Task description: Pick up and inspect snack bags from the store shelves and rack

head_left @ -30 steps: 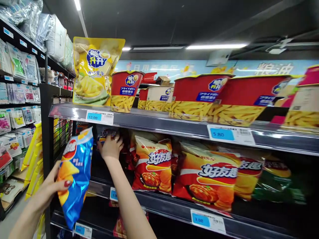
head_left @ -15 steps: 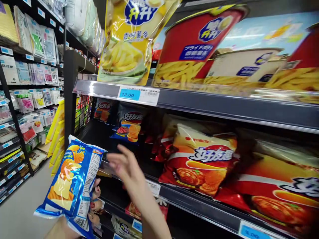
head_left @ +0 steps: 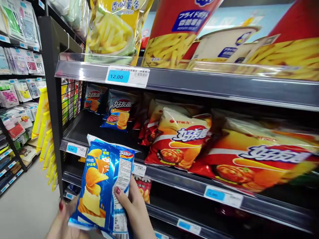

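A blue bag of potato chips [head_left: 99, 191] is tilted in front of the shelf, its printed back facing me. My right hand [head_left: 136, 207] grips its right edge, the thumb pressed on the text panel. At the lower left of the bag is my left hand [head_left: 62, 220], holding it from the side and below. The left thumb shows beside the bag, while the other left fingers are hidden behind it.
Red chip bags [head_left: 180, 142] and smaller blue bags [head_left: 119, 111] stand on the middle shelf. Above, a shelf edge with a price tag [head_left: 127, 77] juts out under fry packs [head_left: 109, 36]. Yellow packets [head_left: 43, 132] hang at the left beside a black shelf post [head_left: 51, 99].
My right hand, raised and off the bag before, has come down onto its right edge. The bag has shifted right in view, and the shelves appear further left and higher.
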A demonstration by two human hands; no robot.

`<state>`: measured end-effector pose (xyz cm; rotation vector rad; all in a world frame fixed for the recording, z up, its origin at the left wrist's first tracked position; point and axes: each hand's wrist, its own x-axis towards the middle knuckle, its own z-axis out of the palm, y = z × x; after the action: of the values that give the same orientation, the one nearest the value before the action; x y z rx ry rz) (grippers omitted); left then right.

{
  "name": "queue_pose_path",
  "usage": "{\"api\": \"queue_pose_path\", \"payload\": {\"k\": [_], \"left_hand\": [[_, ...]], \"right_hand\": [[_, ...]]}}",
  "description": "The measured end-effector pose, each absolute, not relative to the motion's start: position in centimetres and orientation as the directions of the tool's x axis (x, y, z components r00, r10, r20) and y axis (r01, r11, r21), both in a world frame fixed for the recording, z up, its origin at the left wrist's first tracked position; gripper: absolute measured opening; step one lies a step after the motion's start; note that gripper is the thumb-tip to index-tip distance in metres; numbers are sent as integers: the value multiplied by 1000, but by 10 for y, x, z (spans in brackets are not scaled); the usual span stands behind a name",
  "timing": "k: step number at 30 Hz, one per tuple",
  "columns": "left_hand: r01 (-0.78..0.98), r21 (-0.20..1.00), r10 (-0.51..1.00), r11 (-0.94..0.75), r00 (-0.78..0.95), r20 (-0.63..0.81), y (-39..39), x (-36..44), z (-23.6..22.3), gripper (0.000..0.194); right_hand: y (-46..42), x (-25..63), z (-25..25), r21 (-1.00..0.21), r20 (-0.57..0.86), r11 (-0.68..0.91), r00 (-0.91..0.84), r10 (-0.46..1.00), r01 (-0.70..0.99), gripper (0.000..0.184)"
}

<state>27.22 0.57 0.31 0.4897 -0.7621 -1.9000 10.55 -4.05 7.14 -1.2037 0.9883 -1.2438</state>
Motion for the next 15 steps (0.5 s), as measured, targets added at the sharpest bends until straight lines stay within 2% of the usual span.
{"api": "queue_pose_path", "payload": {"k": [3,5,7,8,9,12,15], "left_hand": [[541,781,-929,-312,-347,-131,20,274,7,74],[410,851,-935,-328,-267,-232,23,272,6,66],[328,882,-931,-340,-247,-267,22,271,6,65],[310,890,-930,-335,-261,-260,22,271,7,65],[303,895,-929,-328,-277,-246,22,272,9,63],[326,878,-909,-351,-344,-235,26,275,20,56],[374,865,-897,-336,-406,-173,33,280,34,57]], "right_hand": [[-38,107,62,-992,120,-118,66,-991,38,69],[-36,112,59,-983,180,-181,81,-980,-4,86],[-33,115,59,-978,205,-207,127,-971,-9,107],[-31,116,60,-981,192,-195,145,-971,-11,111],[-30,117,61,-986,165,-169,151,-975,-15,110],[-26,117,64,-997,79,-79,126,-989,2,83],[-22,119,61,-994,-7,22,133,-991,111,67]]}}
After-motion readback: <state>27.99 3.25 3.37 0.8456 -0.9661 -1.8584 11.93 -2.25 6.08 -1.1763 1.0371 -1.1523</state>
